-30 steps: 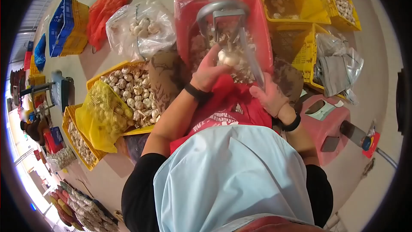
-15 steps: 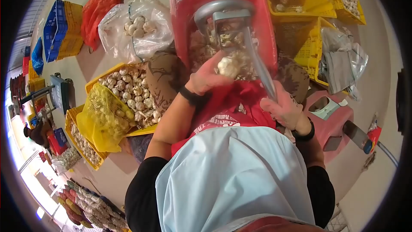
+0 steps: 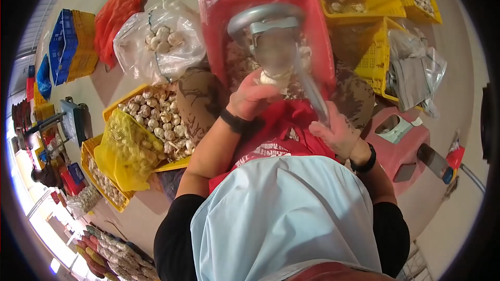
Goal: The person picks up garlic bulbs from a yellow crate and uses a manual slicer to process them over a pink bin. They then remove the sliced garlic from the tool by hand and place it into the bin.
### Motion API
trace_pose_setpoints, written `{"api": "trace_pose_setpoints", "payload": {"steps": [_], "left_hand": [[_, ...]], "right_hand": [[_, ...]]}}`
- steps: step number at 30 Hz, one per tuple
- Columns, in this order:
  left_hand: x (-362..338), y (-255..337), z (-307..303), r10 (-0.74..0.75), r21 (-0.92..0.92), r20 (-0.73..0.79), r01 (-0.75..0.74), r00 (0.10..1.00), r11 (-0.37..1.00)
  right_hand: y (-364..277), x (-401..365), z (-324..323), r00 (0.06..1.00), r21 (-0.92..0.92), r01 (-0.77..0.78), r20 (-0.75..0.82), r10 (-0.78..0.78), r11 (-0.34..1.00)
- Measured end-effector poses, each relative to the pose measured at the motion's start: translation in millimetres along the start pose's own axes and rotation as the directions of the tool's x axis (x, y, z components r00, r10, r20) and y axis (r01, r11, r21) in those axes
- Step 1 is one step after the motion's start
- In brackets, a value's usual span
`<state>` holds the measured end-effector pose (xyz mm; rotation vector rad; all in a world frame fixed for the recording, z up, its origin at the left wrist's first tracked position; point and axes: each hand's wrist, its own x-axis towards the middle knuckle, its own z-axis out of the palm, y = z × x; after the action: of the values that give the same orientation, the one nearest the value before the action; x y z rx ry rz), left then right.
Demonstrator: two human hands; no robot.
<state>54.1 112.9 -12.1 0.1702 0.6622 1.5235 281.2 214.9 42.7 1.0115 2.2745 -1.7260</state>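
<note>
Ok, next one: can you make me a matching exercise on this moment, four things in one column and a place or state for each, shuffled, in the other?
1. left hand
2. right hand
3. yellow mesh bag
4. clear plastic bag

A. draped over a yellow crate
B. around the handle of the grey tool
C. left of the pink tub
D. holding a garlic bulb

Pairs: 1-D, 2-B, 3-A, 4-C
</note>
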Motion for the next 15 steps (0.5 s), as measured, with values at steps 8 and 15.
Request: {"api": "trace_pose_setpoints", "payload": {"steps": [8, 15], "left_hand": [[7, 0, -6, -0.017, 0.039, -0.042, 0.019, 0.999, 0.999], [3, -18, -36, 0.074, 0.149, -0.019, -0.070, 0.997, 0.986]], "right_hand": [[51, 36, 16, 0.999, -0.172, -0.039, -0.044, 0.032, 0.984], [80, 72, 36, 0.882, -0.139, 0.316, -0.321, -0.344, 0.939]]}}
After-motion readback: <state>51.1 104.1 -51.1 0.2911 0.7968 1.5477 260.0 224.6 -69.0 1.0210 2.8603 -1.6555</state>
